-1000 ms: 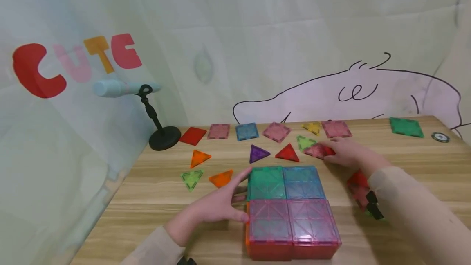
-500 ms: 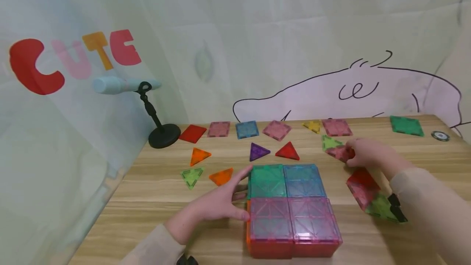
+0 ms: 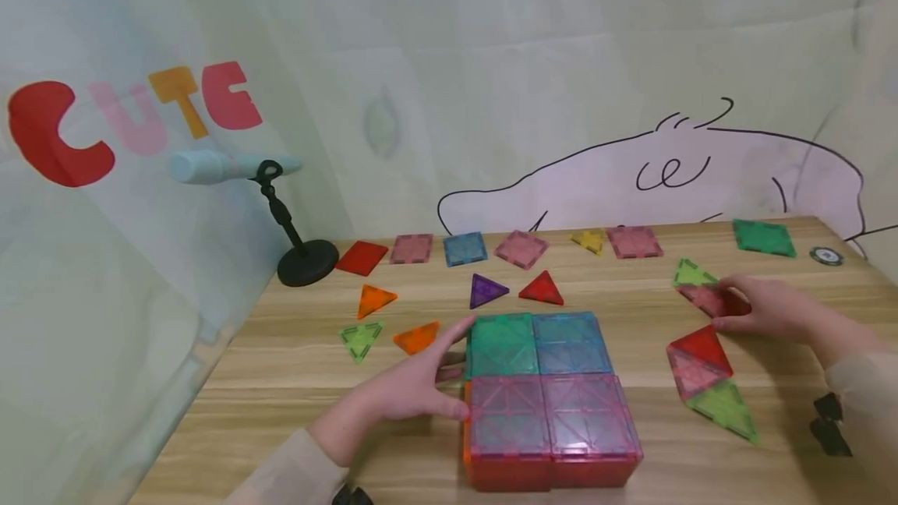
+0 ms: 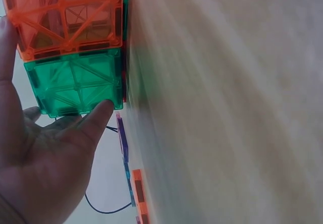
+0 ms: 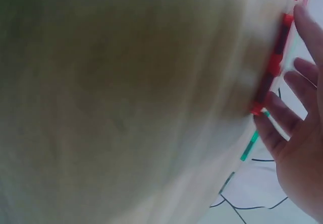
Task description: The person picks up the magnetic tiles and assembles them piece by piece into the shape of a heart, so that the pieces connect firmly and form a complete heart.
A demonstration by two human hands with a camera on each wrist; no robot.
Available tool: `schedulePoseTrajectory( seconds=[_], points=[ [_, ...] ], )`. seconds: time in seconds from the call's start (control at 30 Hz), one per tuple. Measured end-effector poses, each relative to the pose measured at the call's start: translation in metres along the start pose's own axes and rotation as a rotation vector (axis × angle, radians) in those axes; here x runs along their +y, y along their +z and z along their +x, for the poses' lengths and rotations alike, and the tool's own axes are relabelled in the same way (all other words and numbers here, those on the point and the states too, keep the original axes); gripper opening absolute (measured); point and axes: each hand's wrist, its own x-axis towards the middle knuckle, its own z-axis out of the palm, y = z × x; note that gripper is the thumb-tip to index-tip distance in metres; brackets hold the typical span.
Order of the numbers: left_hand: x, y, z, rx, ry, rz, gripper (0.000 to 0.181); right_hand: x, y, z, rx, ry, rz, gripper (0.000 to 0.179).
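A low block of translucent magnetic tiles (image 3: 547, 411), green, blue and pink on top, sits front centre on the table. My left hand (image 3: 403, 392) rests along its left side, thumb and fingers spread. In the left wrist view the orange side tile (image 4: 68, 19) and green side tile (image 4: 75, 85) lie beside that hand. My right hand (image 3: 779, 310) holds a joined flat strip by its red end tile (image 3: 733, 304); a pink tile (image 3: 701, 298) and a light green triangle (image 3: 693, 273) follow. The right wrist view shows thumb and fingers at the red tile's edge (image 5: 272, 65).
A similar red, pink and green strip (image 3: 701, 372) lies nearer, right of the block. Loose triangles, including a purple triangle (image 3: 486, 291) and a red triangle (image 3: 543, 288), lie behind the block. Several squares line the back edge. A black stand (image 3: 307, 262) occupies the back left.
My right hand has slid the joined strip rightward across the table, to behind the similar strip, which is now uncovered by the sleeve. The left hand has stayed at the block.
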Motion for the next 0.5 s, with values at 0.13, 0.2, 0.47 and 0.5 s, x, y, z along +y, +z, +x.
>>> schedulePoseTrajectory(
  seconds=[0.13,0.2,0.47,0.5],
  points=[
    [0.0010,0.0001,-0.0005,0.004,-0.004,0.021,0.107,0.0019,0.0047,0.0006,-0.003,0.024,0.052,0.091],
    [0.0009,-0.0006,-0.0013,0.011,-0.002,0.033,0.106,0.0014,0.0045,0.0033,0.002,0.021,0.055,0.090],
    [0.0020,-0.0013,-0.0035,0.023,0.000,0.047,0.103,0.0009,-0.0007,0.0060,-0.005,0.027,0.032,0.081],
    [0.0024,-0.0009,-0.0034,0.021,-0.001,0.049,0.103,0.0003,-0.0013,0.0044,0.005,0.027,0.019,0.080]
  ],
)
